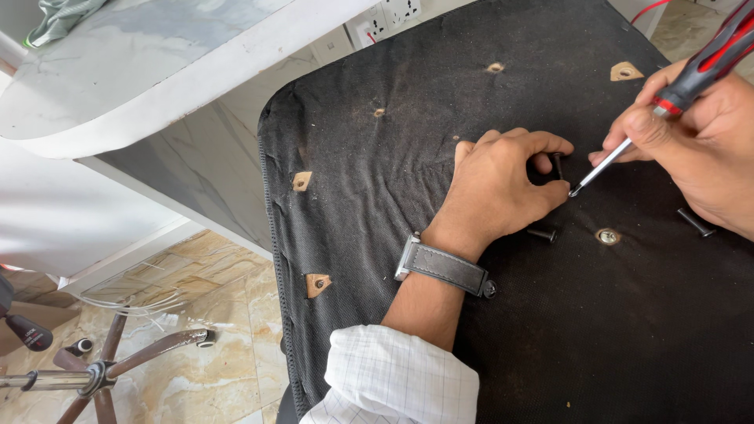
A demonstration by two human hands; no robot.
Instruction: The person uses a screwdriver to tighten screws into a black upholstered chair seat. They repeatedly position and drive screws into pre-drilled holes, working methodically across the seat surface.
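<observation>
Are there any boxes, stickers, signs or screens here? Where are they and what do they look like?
No boxes, stickers, signs or screens show.
Closest thing: the wristwatch on the left hand, over the black seat underside; only its grey strap and silver buckle show, the face is hidden.
White wall sockets stand at the top, behind the seat; square plates, no label readable.

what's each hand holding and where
The right hand grips a screwdriver by its red-and-black handle. The left hand pinches a small dark bolt in its fingertips.
</observation>
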